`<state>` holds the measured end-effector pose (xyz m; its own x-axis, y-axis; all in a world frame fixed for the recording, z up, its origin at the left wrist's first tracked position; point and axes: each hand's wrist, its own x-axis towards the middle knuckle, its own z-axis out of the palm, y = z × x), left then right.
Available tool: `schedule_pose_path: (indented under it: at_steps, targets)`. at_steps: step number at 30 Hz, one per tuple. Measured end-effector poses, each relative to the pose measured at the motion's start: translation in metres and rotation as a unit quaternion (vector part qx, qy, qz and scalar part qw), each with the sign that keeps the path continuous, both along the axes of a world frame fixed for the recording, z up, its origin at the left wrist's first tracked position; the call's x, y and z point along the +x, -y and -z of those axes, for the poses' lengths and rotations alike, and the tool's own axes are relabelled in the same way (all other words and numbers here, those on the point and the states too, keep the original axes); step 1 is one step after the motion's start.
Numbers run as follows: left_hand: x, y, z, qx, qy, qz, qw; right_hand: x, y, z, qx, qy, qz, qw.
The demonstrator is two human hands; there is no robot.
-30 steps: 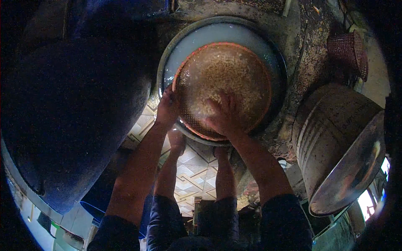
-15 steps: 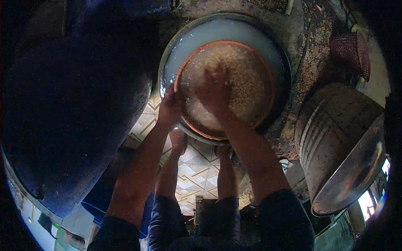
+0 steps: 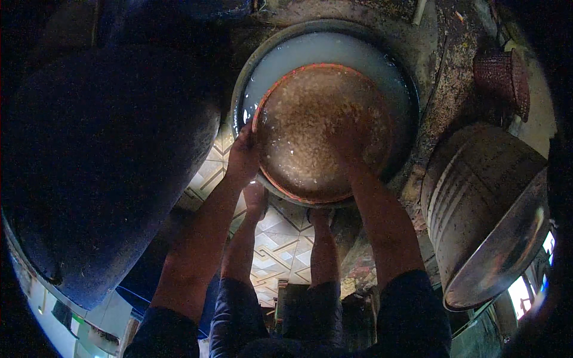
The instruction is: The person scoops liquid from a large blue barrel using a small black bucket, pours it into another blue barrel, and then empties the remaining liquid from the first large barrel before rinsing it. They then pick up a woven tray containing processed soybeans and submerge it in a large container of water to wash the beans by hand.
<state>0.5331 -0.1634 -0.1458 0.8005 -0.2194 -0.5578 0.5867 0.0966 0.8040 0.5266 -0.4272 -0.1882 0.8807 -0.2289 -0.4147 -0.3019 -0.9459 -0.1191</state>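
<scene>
A wide round basin holds cloudy, pale water. Inside it sits a round basket with an orange-red rim, filled with small tan, grain-like pieces that look wet. My left hand grips the basket's left rim, fingers closed round the edge. On the right side of the basket, my right hand is sunk among the grain-like pieces. Its fingers are dim and mostly hidden, so their pose cannot be made out.
A large dark rounded vessel fills the left side. To the right, a ribbed metal drum lies tilted, with a small reddish woven basket beyond it. Scattered grain bits dot the ground. My feet rest on patterned tiles.
My right hand has moved from the middle of the basket to its right side, stirring the grain-like pieces. My left hand stays on the rim.
</scene>
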Motion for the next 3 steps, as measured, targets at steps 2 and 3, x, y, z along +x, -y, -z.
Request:
schedule_pose_path:
  at_steps: [2, 3]
  targets:
    - [0.000, 0.002, -0.002, -0.049, -0.016, -0.011, 0.999, 0.025, -0.014, -0.010, 0.040, 0.011, 0.043, 0.998]
    - [-0.001, 0.004, -0.002, -0.107, -0.043, -0.048, 0.992, 0.024, -0.013, -0.009, 0.040, 0.011, 0.045, 0.998]
